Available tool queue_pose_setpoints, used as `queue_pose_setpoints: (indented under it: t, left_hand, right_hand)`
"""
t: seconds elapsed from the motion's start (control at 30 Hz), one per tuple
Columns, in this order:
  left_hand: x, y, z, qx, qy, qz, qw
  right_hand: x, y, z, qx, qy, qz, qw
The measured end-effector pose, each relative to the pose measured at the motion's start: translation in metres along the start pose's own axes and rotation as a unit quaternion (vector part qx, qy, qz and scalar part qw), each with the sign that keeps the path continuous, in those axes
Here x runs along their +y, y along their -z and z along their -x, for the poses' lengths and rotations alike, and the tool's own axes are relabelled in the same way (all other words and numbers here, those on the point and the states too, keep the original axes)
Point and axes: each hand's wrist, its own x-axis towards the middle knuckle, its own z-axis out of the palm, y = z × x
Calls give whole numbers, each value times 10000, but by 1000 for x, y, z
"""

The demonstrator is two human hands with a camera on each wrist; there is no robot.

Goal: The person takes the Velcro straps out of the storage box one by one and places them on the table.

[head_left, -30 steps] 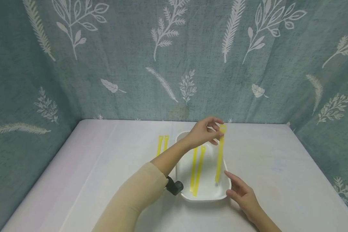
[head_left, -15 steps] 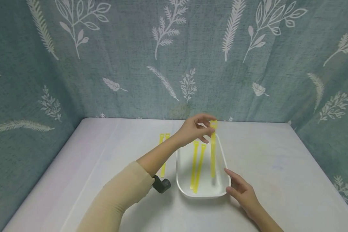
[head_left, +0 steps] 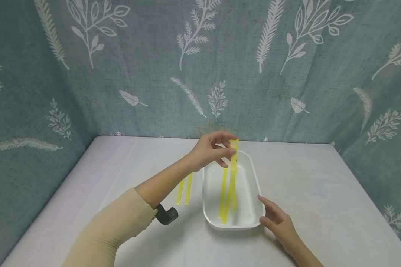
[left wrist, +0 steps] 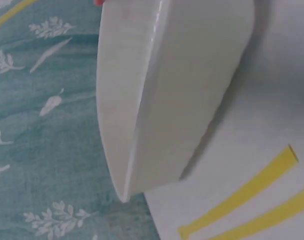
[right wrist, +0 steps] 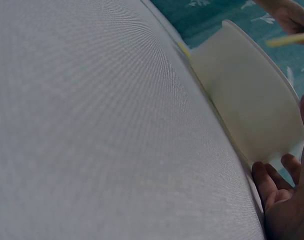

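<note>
My left hand point(head_left: 209, 150) pinches the slotted top end of a yellow strap point(head_left: 233, 174) between thumb and fingers. The strap hangs down over a white plastic tray point(head_left: 248, 185), overlapping another strap in the head view. Inside the tray lie two more yellow straps, side by side: a left strap point(head_left: 222, 193) and a right strap point(head_left: 226, 209). My right hand point(head_left: 280, 224) holds the tray's near right corner. In the right wrist view its fingers point(right wrist: 264, 182) curl by the tray's lower edge, with the thumb up near the rim.
Two yellow straps point(head_left: 188, 191) lie on the white table left of the tray, their upper parts hidden by my left forearm. A black wrist mount point(head_left: 167, 216) sticks out below that sleeve. Green leaf-patterned cloth point(head_left: 147, 111) surrounds the table at back and sides.
My left hand has moved left with the hanging strap, from the tray's right side to over the straps inside. The right hand stays at the tray's corner.
</note>
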Motion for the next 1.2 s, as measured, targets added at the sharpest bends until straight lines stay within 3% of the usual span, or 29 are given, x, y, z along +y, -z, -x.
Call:
queue_pose_setpoints:
  t: [0.23,0.43,1.0,1.2]
  left_hand:
    - [-1,12,23,123,23,-216,9997]
    - [-9,31,40,601,85,-77,9981]
    - [-9,81,86,1749,-471,-94,9834]
    - [-17,101,98,2066,-323,-140,9778]
  right_hand:
    - [3,1,2,-156,287,-286,9991]
    - [4,2,3,-245,387,-382,9982]
    - [4,2,0,-176,372,-338,9986]
    - [3,2,1,-145,367,-323,9987]
